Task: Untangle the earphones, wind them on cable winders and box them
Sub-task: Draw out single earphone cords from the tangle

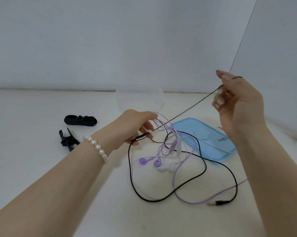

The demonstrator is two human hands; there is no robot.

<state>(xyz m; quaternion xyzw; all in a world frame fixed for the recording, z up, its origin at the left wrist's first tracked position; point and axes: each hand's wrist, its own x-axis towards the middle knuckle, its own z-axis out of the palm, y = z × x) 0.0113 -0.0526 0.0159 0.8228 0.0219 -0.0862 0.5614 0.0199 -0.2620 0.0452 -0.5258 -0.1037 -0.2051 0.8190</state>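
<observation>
A tangle of earphone cables lies on the white table: a black cable (202, 168) with its jack plug (219, 202) near the front, a purple pair with two purple earbuds (150, 161), and a white pair (167, 168). My left hand (135, 130) grips the knot of purple, white and black cables just above the table. My right hand (236, 103) is raised and pinches the black cable, which runs taut between both hands. Two black cable winders (80, 120) (67, 139) lie at the left.
A clear plastic box (139, 98) stands at the back centre near the wall. Its blue lid (211, 141) lies flat at the right, with cable ends across it. A pearl bracelet (96, 147) is on my left wrist.
</observation>
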